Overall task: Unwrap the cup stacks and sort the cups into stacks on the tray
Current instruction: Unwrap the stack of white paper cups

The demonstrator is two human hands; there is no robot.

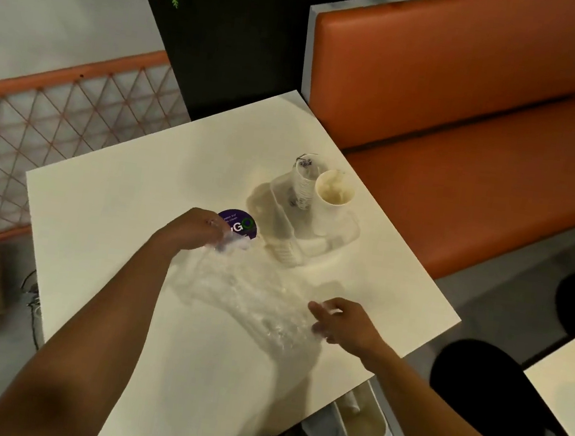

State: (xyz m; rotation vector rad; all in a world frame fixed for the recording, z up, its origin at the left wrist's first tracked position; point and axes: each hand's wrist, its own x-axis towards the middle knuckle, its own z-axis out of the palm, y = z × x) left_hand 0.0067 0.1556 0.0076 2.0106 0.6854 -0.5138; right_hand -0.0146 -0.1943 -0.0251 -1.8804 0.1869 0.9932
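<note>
We've got the left hand (200, 230) pinching the wrapped cup stack's (250, 293) bunched end, right hand (345, 322) loosely open on it; the film looks slippery and flimsy, so grab the knot.

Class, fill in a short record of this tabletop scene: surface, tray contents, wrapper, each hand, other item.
surface: cream table
tray: clear tray holding cup stacks
wrapper: clear plastic wrap lying on the table between the hands
left hand: gripping one end of the wrap
right hand: fingers on the other end
other item: purple round lid beside the tray
</note>
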